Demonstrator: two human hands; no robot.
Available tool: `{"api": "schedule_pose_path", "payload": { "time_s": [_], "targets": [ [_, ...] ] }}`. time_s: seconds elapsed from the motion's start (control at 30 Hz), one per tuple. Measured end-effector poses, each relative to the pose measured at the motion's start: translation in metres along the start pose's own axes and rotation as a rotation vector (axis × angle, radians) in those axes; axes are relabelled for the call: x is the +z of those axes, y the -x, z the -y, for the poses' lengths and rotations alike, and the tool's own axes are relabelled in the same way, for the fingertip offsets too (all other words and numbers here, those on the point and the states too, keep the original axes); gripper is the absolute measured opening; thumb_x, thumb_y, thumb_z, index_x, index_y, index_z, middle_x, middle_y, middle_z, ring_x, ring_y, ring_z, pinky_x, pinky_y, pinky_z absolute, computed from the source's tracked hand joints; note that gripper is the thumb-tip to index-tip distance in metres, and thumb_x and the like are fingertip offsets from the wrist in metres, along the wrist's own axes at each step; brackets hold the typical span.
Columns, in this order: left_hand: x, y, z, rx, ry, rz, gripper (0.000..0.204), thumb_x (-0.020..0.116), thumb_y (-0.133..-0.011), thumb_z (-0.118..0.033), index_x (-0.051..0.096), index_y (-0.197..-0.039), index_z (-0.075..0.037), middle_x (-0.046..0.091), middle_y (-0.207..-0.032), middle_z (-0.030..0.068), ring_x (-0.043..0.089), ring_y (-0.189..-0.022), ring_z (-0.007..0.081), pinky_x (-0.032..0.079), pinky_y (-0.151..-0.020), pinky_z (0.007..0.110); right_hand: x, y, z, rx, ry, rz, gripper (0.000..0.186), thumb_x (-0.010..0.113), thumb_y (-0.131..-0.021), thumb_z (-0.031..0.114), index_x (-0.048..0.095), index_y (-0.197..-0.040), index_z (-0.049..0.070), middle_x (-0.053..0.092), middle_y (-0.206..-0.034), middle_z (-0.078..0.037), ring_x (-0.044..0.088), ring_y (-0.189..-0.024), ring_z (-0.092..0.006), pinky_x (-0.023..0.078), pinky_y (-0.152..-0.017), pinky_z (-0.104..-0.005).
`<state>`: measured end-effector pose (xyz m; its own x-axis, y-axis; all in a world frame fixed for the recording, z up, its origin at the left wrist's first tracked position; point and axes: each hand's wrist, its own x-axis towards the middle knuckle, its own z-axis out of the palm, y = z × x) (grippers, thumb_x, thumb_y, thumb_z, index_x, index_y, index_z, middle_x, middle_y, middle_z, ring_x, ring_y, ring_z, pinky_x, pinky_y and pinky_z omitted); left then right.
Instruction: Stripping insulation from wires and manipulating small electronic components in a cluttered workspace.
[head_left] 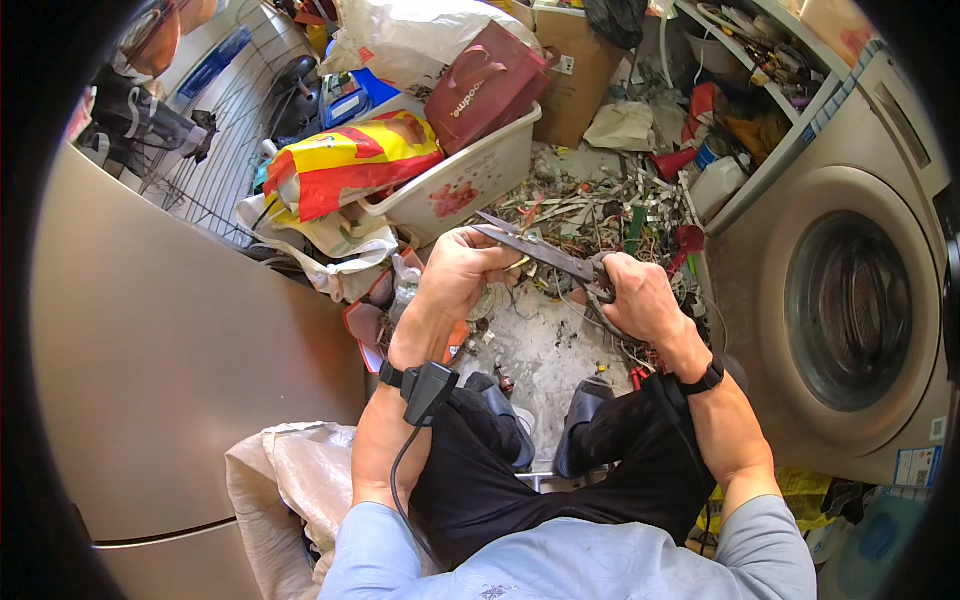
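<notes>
A pair of large dark scissors (552,256) is in my right hand (642,300), with my fingers wrapped round the handles. The blades point up and to the left and stand slightly apart at the tips. My left hand (456,272) is closed in a pinch right beside the blades. A small, thin, pale-yellow bit shows near its fingertips, too small to name. Both hands are above a heap of scrap (590,205), made up of wires, strips and small broken pieces on the floor.
Beyond my left hand stands a white plastic basket (470,180) with a maroon paper bag (492,85) and a red-yellow package (350,160). A washing machine (770,260) is on the right, a metallic cabinet-like appliance (190,350) on the left. A pale woven sack (265,490) lies by my left elbow.
</notes>
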<state>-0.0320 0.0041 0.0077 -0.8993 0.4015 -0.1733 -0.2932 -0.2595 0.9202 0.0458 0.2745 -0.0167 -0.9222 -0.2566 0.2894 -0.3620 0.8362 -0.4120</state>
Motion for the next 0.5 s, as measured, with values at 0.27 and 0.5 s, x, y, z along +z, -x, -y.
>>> {"api": "schedule_pose_path", "payload": {
  "time_s": [0.27, 0.5],
  "targets": [
    [-0.007, -0.003, 0.013, 0.002, 0.219, 0.021, 0.013, 0.071, -0.094, -0.003, 0.074, -0.106, 0.003, 0.076, -0.093, 0.0087, 0.071, -0.074, 0.0135, 0.057, -0.064, 0.025, 0.0, 0.0, -0.002, 0.028, -0.06, -0.01, 0.029, 0.081, -0.074, 0.011, 0.055, -0.083, 0.002, 0.06, -0.079, -0.018, 0.064, -0.08, -0.0415, 0.05, -0.069, -0.048],
    [0.012, 0.007, 0.005, 0.029, -0.175, -0.027, 0.015, 0.074, -0.089, -0.001, 0.076, -0.104, 0.001, 0.074, -0.084, 0.0036, 0.063, -0.066, 0.0079, 0.047, -0.058, 0.023, 0.0, -0.003, -0.001, -0.042, -0.035, -0.028, 0.042, 0.087, -0.078, 0.024, 0.058, -0.097, 0.0, 0.062, -0.089, -0.019, 0.064, -0.084, -0.0415, 0.051, -0.072, -0.0478]
  ]
}}
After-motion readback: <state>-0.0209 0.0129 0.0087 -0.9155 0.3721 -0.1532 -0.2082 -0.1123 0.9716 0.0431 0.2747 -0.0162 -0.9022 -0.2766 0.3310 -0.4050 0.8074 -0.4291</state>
